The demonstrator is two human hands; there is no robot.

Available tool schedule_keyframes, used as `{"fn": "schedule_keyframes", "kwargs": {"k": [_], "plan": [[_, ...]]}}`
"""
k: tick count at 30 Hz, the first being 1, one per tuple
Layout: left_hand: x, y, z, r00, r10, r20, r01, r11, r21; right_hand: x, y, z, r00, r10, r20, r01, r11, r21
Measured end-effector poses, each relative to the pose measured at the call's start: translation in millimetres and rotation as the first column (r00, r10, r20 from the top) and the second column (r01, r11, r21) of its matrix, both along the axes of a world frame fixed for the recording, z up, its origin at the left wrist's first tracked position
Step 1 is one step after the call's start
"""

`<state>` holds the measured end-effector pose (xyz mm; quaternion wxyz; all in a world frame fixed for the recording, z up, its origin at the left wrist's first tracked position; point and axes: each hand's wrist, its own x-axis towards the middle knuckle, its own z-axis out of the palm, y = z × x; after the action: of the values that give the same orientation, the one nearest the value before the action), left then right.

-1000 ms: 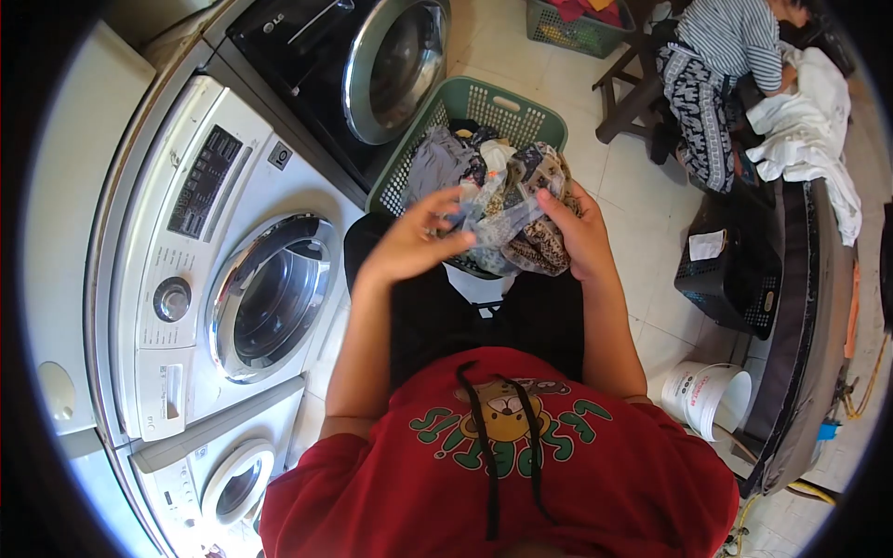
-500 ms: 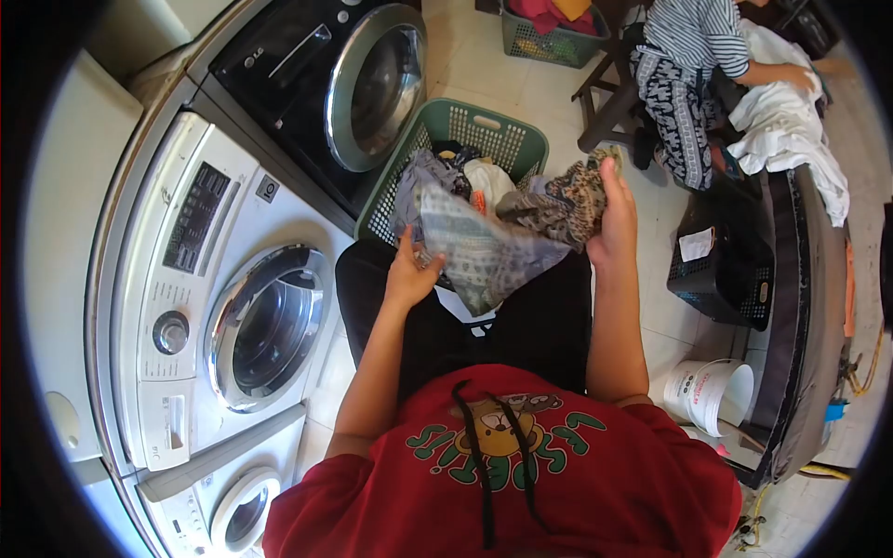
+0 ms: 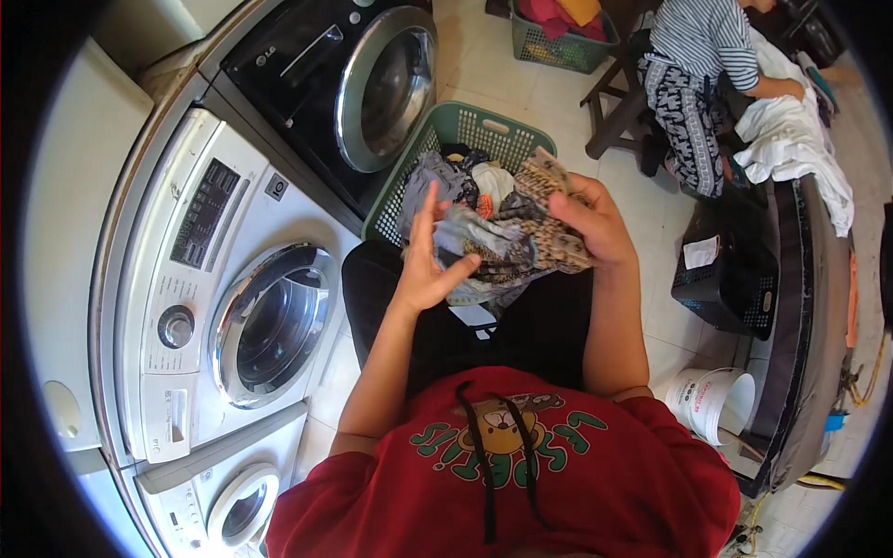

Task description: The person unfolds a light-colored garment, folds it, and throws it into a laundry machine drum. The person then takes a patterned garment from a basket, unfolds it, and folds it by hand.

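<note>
A patterned brown and grey cloth (image 3: 535,232) hangs bunched above my lap, in front of a green basket (image 3: 502,125) of mixed clothes. My right hand (image 3: 595,223) grips the cloth at its right side, with the thumb pressed on top. At the cloth's left edge, my left hand (image 3: 433,260) is spread, thumb apart from the raised fingers. Grey clothing (image 3: 430,179), a white piece (image 3: 495,181) and a bit of orange show inside the basket behind the cloth.
White washing machine (image 3: 214,298) and black machine (image 3: 326,84) at left. Another basket (image 3: 558,48) stands at the back. A person (image 3: 698,84) handles white cloth (image 3: 791,130) at upper right. Below are a black basket (image 3: 721,288) and a white bucket (image 3: 702,400).
The pale part of the cloth, spread out between my hands half a second ago, is now gathered up. My left hand has risen and opened; my right hand has tilted inward.
</note>
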<state>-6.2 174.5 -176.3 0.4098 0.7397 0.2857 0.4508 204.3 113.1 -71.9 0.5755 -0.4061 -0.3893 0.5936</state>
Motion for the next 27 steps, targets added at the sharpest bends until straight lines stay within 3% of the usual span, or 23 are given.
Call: {"fn": "schedule_keyframes", "kwargs": {"k": [1,5,6,10,12,16,18,20,23,25,27], "plan": [[3,-1,9,1.0,0.001,0.003,-0.001,1.0,0.001,-2,1,-1,1.0,0.001,0.003,-0.001,1.0,0.001],[22,-12,36,0.926,-0.326,0.191,0.359,0.917,-0.175,-23,9,-17,0.923,0.122,0.365,-0.14,0.99,0.024],[22,-13,34,0.926,-0.328,0.19,0.36,0.916,-0.174,-24,10,-21,0.923,0.12,0.364,-0.139,0.99,0.026],[26,-13,17,0.942,-0.13,0.309,0.276,0.825,-0.493,-21,13,-35,0.969,-0.245,0.036,0.247,0.967,-0.062],[25,-9,26,0.912,0.21,0.352,0.074,0.76,-0.645,-17,12,-42,0.947,-0.32,0.023,0.321,0.944,-0.08],[-13,22,42,0.786,0.435,0.44,-0.049,0.753,-0.657,0,10,-62,0.864,-0.504,-0.008,0.499,0.858,-0.124],[-28,27,43,0.76,0.456,0.463,-0.054,0.755,-0.654,20,-2,-93,0.933,-0.139,0.332,0.194,0.971,-0.14],[-40,29,41,0.725,0.489,0.485,-0.08,0.76,-0.645,34,-10,-121,0.761,0.239,0.603,-0.101,0.962,-0.254],[-53,35,39,0.687,0.518,0.51,-0.086,0.754,-0.651,28,-5,-122,0.769,0.242,0.592,-0.075,0.953,-0.292],[-61,34,36,0.653,0.546,0.526,-0.089,0.744,-0.662,34,5,-119,0.805,-0.243,0.542,0.256,0.965,0.052],[-69,30,49,0.64,0.535,0.552,-0.095,0.767,-0.634,33,11,-72,0.778,-0.49,0.394,0.435,0.872,0.225]]}}
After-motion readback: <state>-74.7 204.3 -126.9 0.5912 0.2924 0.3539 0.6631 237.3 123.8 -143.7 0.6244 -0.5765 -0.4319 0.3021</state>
